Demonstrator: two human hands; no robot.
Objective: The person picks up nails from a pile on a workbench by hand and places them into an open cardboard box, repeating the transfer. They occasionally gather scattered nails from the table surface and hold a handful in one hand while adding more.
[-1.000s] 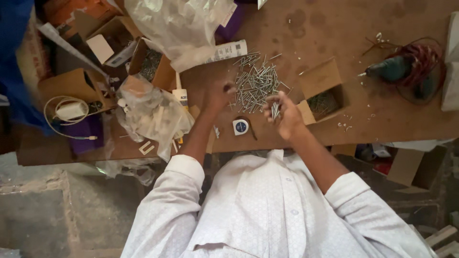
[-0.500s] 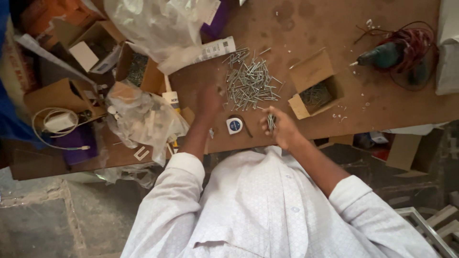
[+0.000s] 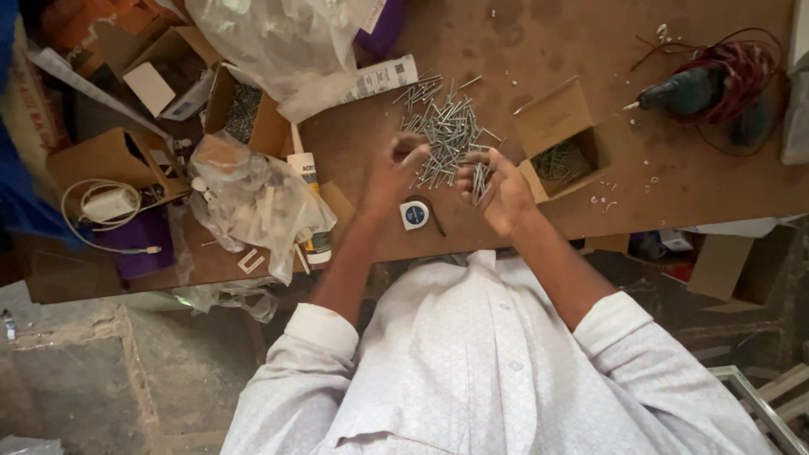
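Observation:
A loose pile of metal nails (image 3: pixel 445 128) lies on the brown wooden table (image 3: pixel 539 42). My right hand (image 3: pixel 499 187) is closed around a small bundle of nails (image 3: pixel 479 179) just below the pile. My left hand (image 3: pixel 398 168) hovers at the pile's lower left edge, fingers curled over the nails; I cannot tell whether it holds any. A small open cardboard box (image 3: pixel 565 139) with nails inside stands just right of my right hand. A small round tape measure (image 3: pixel 415 214) lies between my wrists.
A green power drill (image 3: pixel 687 91) with a red cord (image 3: pixel 742 63) lies at the far right. Clear plastic bags (image 3: pixel 253 198), a sealant tube (image 3: pixel 308 206), open cardboard boxes (image 3: pixel 173 72) and a white cable (image 3: pixel 101 202) crowd the left side.
Both hands have shifted around the nail pile; my right hand has kept its bundle of nails and my left hand has come back to the pile's edge.

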